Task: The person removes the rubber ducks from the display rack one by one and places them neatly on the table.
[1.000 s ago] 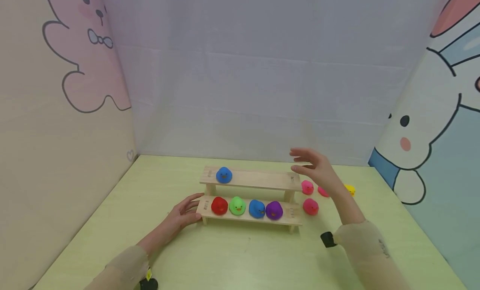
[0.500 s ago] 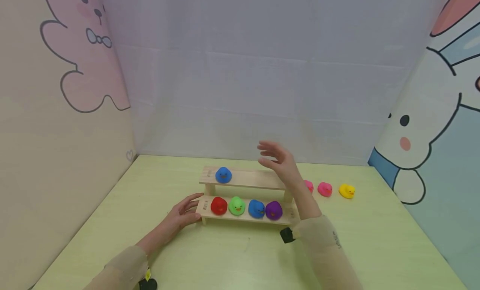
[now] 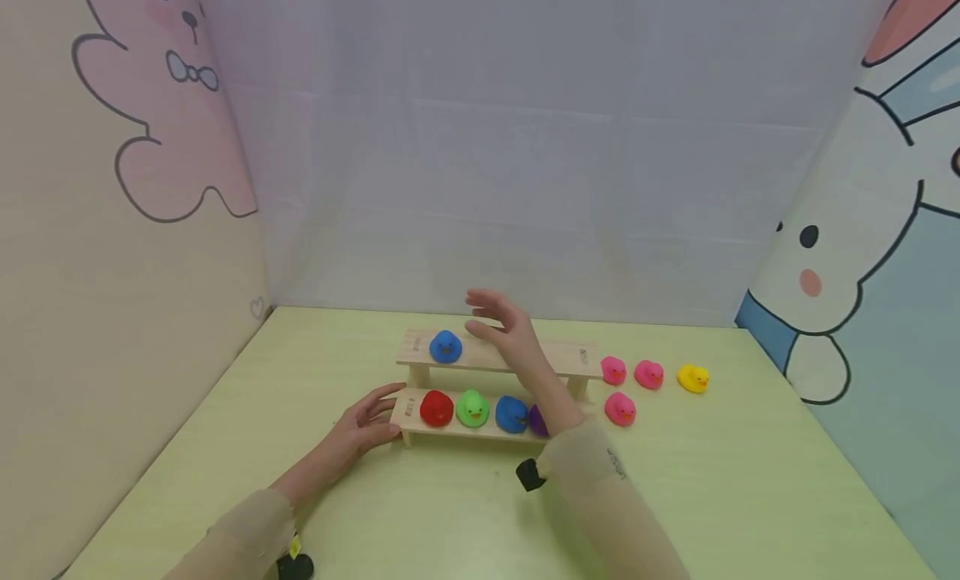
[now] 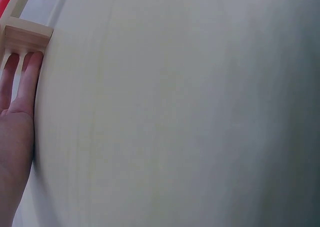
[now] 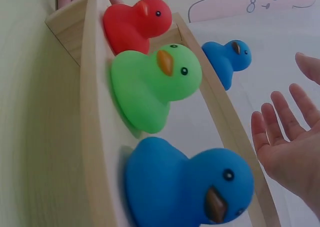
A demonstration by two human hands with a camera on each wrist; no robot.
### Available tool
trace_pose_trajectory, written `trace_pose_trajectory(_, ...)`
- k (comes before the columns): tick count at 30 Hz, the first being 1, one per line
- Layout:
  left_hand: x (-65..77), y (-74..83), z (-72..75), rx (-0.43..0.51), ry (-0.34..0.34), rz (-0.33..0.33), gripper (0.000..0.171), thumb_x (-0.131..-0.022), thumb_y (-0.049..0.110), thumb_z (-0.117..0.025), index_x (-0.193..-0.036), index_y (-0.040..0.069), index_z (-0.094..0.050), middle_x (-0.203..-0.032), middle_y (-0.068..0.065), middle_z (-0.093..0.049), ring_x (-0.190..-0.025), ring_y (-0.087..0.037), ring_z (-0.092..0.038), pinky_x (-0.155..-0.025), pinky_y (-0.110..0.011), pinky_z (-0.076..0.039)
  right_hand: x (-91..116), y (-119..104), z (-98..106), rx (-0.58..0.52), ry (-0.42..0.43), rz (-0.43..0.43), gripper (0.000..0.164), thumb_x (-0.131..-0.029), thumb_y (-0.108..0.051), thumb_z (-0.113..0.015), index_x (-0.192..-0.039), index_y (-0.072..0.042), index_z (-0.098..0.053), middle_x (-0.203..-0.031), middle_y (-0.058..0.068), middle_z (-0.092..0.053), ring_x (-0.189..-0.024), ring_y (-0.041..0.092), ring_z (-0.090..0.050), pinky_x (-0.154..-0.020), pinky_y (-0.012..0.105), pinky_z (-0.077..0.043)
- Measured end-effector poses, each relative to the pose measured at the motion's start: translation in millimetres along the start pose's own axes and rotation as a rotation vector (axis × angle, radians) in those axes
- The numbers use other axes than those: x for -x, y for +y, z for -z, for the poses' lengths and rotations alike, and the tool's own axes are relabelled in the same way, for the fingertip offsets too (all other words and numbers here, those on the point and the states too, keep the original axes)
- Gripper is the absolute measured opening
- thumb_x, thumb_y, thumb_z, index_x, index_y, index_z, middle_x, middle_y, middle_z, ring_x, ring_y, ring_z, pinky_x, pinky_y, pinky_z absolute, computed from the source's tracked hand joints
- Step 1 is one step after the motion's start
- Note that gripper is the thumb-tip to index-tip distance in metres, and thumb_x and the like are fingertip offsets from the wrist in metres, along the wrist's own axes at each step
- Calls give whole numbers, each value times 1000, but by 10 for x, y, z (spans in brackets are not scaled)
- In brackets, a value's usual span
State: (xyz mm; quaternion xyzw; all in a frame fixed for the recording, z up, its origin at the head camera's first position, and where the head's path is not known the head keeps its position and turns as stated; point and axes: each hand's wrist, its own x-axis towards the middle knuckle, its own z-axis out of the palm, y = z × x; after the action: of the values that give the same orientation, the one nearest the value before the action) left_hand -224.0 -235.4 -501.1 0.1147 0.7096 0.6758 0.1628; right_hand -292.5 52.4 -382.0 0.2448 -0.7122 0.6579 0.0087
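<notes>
A two-step wooden stand [image 3: 558,359] rests on the table. My left hand [image 3: 360,430] touches the left end of its lower step, fingers fairly straight; in the left wrist view the fingertips [image 4: 32,59] meet the wooden end. My right hand [image 3: 510,334] is raised over the upper step with nothing in it, its fingers spread in the right wrist view. Just left of it on that step sits a blue rubber duck [image 3: 446,347]. The lower step carries a red duck [image 3: 437,408], a green duck [image 3: 472,408], another blue duck [image 3: 512,415] and a purple duck [image 3: 537,422], partly hidden by my right forearm.
Right of the stand, three pink ducks [image 3: 649,375] and a yellow duck [image 3: 693,378] lie on the table [image 3: 750,480]. A pale curtain [image 3: 487,188] closes off the back. Printed cartoon panels [image 3: 817,272] stand at both sides.
My right hand has moved left along the upper step, from its right end to near the blue duck. The left hand has stayed at the stand's left end.
</notes>
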Motion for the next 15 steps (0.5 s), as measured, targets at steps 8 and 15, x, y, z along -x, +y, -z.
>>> trace_pose_trajectory(8,1,0,2,-15,1,6,66,-97,16,-59,-155,23,-29,-157,-17,-37,-138,-28,-49,-100,-27,-52,-18,91,-96,33,-93,-27,53,-96,-11,-62,-146,-9,-45,-149,17,-48,-136,31,-47,-114,49,-39)
trace_pose_trajectory(15,0,-2,3,5,1,-3,66,-97,13,-58,-155,21,-28,-156,-18,-37,-135,-23,-52,-98,-25,-52,-6,128,-94,149,-208,-7,51,-95,-16,-66,-143,-12,-49,-145,11,-53,-137,32,-46,-115,45,-40)
